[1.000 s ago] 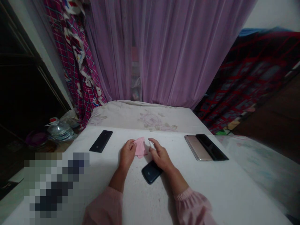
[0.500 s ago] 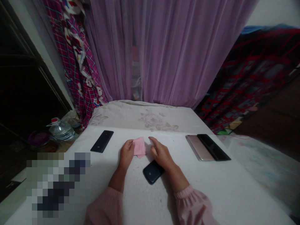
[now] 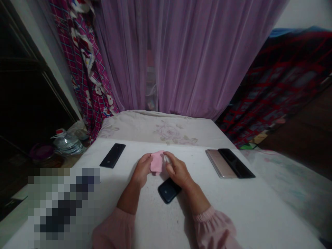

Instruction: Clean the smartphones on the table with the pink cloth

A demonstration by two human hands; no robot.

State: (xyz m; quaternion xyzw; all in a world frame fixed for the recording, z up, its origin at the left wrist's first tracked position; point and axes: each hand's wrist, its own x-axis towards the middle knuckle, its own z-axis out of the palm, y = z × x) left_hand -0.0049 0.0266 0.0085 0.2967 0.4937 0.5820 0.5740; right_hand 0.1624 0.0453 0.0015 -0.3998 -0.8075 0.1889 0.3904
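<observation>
The fingers (image 3: 146, 159) of each hand lie together and curl toward a small pink sheet, touching it from opposite sides; whether they are clamped on it I cannot tell.

A sheer purple curtain (image 3: 186, 58) fills the far side of the view, and a white tabletop (image 3: 233, 211) spreads below it. A magenta plaid cloth with a cartoon print (image 3: 83, 72) hangs to the left of the curtain, and a dark cloth with a red lattice pattern (image 3: 282, 79) hangs to the right. A pale floral cushion (image 3: 166, 133) lies along the far edge of the tabletop.

Pink sleeves (image 3: 214, 230) cover both forearms. Near the far right of the tabletop, a black phone (image 3: 236, 163) rests partly on a rose-gold phone (image 3: 220, 164). Another black phone (image 3: 112, 155) lies to the left of the hands. A plastic water bottle (image 3: 67, 144) stands beyond the table's left edge.

The left hand (image 3: 141, 170) and right hand (image 3: 178, 171) sit close together, with a dark blue phone (image 3: 169, 190) just below the right hand. The pink sheet (image 3: 157, 162), possibly paper or cloth, stands between them on the tabletop.
</observation>
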